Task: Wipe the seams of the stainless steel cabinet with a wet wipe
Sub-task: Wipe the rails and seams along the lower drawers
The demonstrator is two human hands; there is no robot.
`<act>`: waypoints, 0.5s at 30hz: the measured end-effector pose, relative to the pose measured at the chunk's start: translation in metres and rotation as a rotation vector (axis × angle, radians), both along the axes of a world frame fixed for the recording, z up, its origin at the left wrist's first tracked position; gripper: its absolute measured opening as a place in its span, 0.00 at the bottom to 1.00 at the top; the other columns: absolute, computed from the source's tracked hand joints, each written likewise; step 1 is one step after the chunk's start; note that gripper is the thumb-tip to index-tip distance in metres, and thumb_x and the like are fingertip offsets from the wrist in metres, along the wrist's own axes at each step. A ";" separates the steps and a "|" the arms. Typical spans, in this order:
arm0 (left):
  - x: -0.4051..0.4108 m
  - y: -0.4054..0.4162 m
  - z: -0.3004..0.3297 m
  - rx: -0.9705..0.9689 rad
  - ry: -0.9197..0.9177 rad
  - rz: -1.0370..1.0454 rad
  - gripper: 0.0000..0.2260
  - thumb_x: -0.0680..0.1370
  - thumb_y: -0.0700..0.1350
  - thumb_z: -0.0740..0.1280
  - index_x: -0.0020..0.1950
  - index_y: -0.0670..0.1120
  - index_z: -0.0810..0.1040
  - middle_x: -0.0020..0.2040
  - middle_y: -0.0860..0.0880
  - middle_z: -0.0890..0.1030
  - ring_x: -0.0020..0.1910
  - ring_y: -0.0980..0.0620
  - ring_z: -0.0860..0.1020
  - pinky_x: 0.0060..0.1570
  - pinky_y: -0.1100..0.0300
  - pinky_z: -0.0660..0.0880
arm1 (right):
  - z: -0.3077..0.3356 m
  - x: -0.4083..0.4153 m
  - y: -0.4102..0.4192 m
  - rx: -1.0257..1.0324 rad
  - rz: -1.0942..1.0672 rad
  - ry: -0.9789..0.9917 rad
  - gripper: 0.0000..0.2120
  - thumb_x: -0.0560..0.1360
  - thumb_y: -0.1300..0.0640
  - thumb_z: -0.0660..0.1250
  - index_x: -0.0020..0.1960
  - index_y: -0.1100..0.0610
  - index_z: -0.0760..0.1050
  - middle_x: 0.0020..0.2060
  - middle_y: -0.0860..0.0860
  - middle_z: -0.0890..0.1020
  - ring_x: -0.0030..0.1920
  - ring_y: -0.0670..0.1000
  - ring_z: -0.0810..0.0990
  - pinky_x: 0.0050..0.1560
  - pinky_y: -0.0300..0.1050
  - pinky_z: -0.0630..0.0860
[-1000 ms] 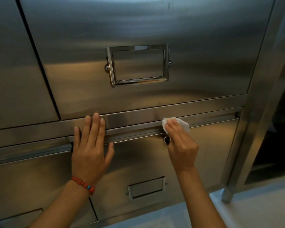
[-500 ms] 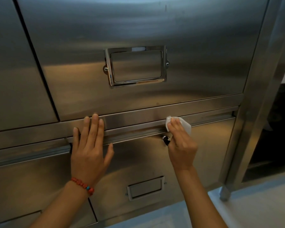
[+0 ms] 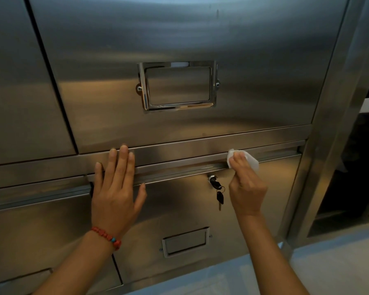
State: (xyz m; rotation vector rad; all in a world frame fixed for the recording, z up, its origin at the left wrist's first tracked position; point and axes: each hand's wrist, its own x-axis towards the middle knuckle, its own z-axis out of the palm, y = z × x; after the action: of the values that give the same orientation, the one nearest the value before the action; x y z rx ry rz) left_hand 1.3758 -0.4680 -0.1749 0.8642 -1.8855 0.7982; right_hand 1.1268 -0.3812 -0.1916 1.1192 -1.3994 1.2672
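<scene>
Running along the horizontal seam (image 3: 179, 165) of the cabinet (image 3: 179, 28), the wet wipe (image 3: 251, 159) is being pinched by the right hand (image 3: 246, 188); the left hand (image 3: 115, 192) is being pressed flat, fingers spread. Remaining seam rightward is probably being approached next.

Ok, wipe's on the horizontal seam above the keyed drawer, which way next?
Probably slide the right hand and white wet wipe rightward along the horizontal seam: a short stretch remains before the cabinet's steel corner post.

Left hand (image 3: 117, 194) flat (fingers (image 3: 124, 158) straight), right hand (image 3: 246, 188) curled.
</scene>
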 end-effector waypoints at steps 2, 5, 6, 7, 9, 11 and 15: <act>0.000 0.000 0.000 0.004 0.002 -0.003 0.27 0.77 0.50 0.57 0.72 0.35 0.63 0.73 0.38 0.61 0.75 0.44 0.54 0.71 0.42 0.54 | -0.002 0.002 0.000 0.014 0.005 0.049 0.12 0.73 0.69 0.60 0.49 0.67 0.82 0.48 0.61 0.83 0.48 0.61 0.83 0.40 0.56 0.82; 0.001 0.000 0.000 0.002 -0.006 -0.007 0.27 0.77 0.49 0.57 0.72 0.35 0.63 0.73 0.38 0.61 0.74 0.44 0.55 0.71 0.43 0.53 | -0.001 -0.010 0.005 0.042 0.007 0.103 0.12 0.73 0.69 0.60 0.49 0.67 0.82 0.49 0.61 0.83 0.48 0.60 0.83 0.44 0.56 0.81; 0.001 -0.001 0.000 0.001 -0.004 -0.007 0.27 0.76 0.49 0.57 0.72 0.35 0.63 0.73 0.38 0.61 0.74 0.44 0.55 0.71 0.43 0.53 | -0.001 -0.014 0.007 0.040 -0.001 0.075 0.12 0.73 0.70 0.61 0.49 0.67 0.82 0.49 0.62 0.83 0.48 0.61 0.83 0.44 0.58 0.81; 0.001 -0.001 0.000 0.002 -0.001 -0.008 0.27 0.76 0.49 0.57 0.71 0.35 0.63 0.73 0.38 0.62 0.74 0.43 0.55 0.71 0.42 0.53 | 0.000 -0.020 0.009 0.027 -0.010 0.025 0.10 0.72 0.72 0.63 0.49 0.68 0.82 0.48 0.63 0.83 0.47 0.62 0.83 0.42 0.59 0.81; 0.000 0.000 0.000 0.002 0.006 -0.008 0.27 0.76 0.49 0.57 0.71 0.35 0.63 0.72 0.38 0.62 0.74 0.43 0.55 0.71 0.42 0.54 | 0.003 -0.028 0.013 -0.001 -0.021 -0.059 0.10 0.68 0.75 0.67 0.48 0.69 0.81 0.47 0.64 0.82 0.45 0.63 0.83 0.38 0.61 0.81; 0.000 0.000 0.001 0.001 0.008 -0.007 0.27 0.76 0.49 0.57 0.71 0.35 0.64 0.72 0.38 0.62 0.74 0.43 0.55 0.70 0.41 0.55 | 0.005 -0.027 0.012 -0.013 -0.036 -0.066 0.11 0.66 0.75 0.68 0.48 0.69 0.81 0.47 0.64 0.82 0.45 0.63 0.83 0.37 0.61 0.81; 0.000 0.000 0.000 -0.009 0.005 -0.013 0.27 0.76 0.49 0.58 0.71 0.35 0.63 0.72 0.37 0.62 0.73 0.42 0.57 0.70 0.41 0.54 | 0.003 -0.012 0.005 -0.017 -0.020 -0.043 0.12 0.72 0.70 0.61 0.47 0.68 0.82 0.47 0.63 0.83 0.46 0.63 0.83 0.38 0.59 0.81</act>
State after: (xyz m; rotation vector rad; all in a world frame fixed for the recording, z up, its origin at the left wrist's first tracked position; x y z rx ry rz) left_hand 1.3758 -0.4680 -0.1749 0.8475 -1.8803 0.7955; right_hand 1.1148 -0.3762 -0.1890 1.0693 -1.4258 1.2934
